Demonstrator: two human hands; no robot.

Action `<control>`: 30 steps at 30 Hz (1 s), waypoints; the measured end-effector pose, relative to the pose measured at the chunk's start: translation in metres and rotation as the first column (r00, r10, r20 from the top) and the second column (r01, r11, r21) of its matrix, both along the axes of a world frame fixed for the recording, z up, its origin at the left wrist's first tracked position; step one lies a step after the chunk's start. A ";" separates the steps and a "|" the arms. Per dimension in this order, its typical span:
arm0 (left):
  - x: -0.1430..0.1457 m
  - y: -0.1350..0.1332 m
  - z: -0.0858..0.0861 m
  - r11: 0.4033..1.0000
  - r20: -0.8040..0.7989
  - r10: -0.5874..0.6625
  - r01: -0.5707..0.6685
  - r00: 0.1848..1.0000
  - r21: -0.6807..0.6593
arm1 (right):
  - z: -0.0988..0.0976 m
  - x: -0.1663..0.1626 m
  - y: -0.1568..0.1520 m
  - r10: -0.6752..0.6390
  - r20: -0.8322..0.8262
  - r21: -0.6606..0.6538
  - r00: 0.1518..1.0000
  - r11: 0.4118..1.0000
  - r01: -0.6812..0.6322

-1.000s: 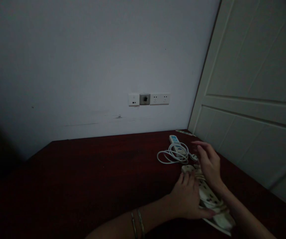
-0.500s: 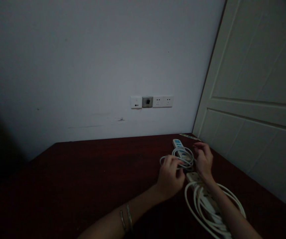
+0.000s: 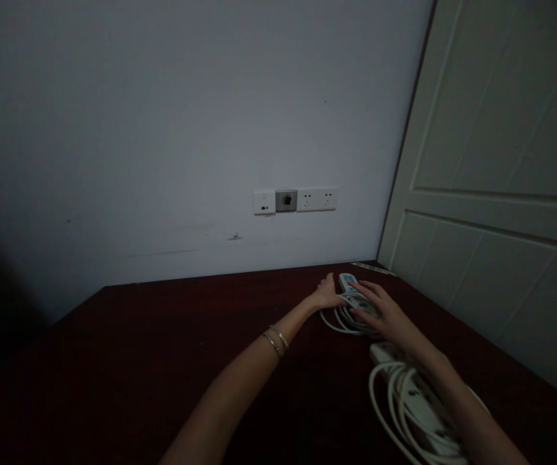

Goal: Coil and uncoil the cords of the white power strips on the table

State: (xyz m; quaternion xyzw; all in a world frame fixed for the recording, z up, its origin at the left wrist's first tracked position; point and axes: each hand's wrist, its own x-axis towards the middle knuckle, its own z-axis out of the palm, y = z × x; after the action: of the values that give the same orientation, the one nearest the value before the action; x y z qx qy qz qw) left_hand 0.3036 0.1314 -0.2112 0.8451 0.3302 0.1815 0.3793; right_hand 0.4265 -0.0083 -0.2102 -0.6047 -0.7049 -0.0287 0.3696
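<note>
A small white power strip with a blue label [image 3: 346,281] lies near the back right of the dark red table [image 3: 186,349], its white cord [image 3: 341,321] coiled on top and beside it. My left hand [image 3: 327,296] reaches to the strip's left side, fingers curled against the cord. My right hand [image 3: 379,311] lies over the coil with fingers stretched out. A second, longer white power strip [image 3: 418,403] with its looped cord [image 3: 387,407] rests nearer to me at the lower right, partly under my right forearm.
A white wall stands behind the table, with a row of wall sockets and a grey switch [image 3: 295,200] above it. A white panelled door [image 3: 496,194] closes off the right side. The left edge of the view is in deep shadow.
Both hands left the longer power strip and moved back to the small strip by the wall. The longer strip's cord now lies in loose loops on the table.
</note>
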 end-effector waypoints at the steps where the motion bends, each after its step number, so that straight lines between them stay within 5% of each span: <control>1: 0.005 0.003 0.002 1.000 0.011 0.001 -0.001 1.000 -0.020 | -0.001 0.002 0.000 -0.016 0.024 -0.014 1.000 1.000 0.017; 6: 0.013 0.018 -0.003 0.915 0.192 -0.256 0.301 0.947 -0.269 | -0.004 0.005 0.003 -0.147 0.203 -0.032 0.968 0.987 0.157; 9: 0.010 0.021 -0.015 0.859 0.274 -0.158 0.269 0.949 -0.436 | -0.009 0.004 0.008 -0.356 0.333 0.005 0.873 0.926 0.376; 13: 0.010 0.019 -0.035 0.787 0.354 -0.010 0.226 0.935 -0.574 | -0.023 0.012 0.017 -0.499 0.338 -0.110 0.797 0.821 0.561; 22: 0.025 0.011 -0.049 0.725 0.390 0.107 0.197 0.915 -0.660 | -0.034 0.034 0.030 -0.524 0.244 -0.441 0.816 0.690 0.575; 26: 0.029 0.007 -0.050 0.741 0.352 0.101 0.165 0.931 -0.651 | -0.034 0.042 0.030 -0.460 0.216 -0.489 0.861 0.712 0.503; 30: 0.039 0.005 -0.052 0.819 0.256 0.110 0.058 0.960 -0.571 | -0.037 0.046 0.031 -0.464 0.182 -0.440 0.867 0.750 0.494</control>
State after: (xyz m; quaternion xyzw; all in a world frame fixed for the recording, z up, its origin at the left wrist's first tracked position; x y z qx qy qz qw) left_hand 0.3428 0.1366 -0.2631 0.6530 0.3245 0.1958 0.6557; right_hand 0.4730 0.0227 -0.2475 -0.8352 -0.5223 0.0319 0.1694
